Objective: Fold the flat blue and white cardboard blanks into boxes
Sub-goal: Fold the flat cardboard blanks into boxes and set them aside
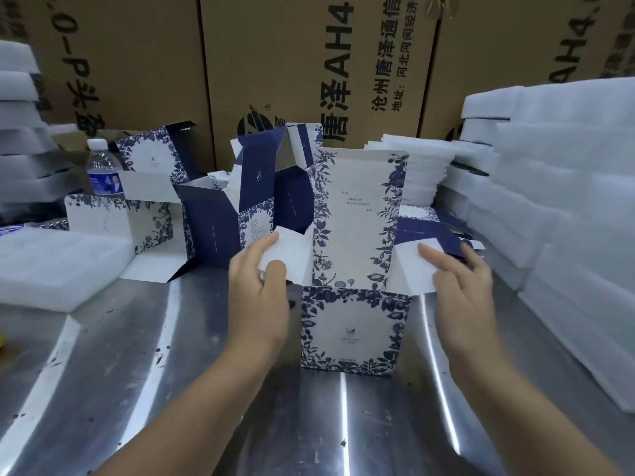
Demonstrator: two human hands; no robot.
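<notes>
A blue and white floral box stands upright on the steel table in front of me, its top open and its tall lid panel raised behind. My left hand pinches the box's white left side flap. On the other side, my right hand holds the white right side flap with its fingers laid over it. Several folded boxes stand behind at centre and left. A low stack of flat blanks lies to the right of the lid.
White foam sheets are piled high on the right and on the left. A water bottle stands at back left. Big brown cartons wall off the back. Bare steel table lies near me.
</notes>
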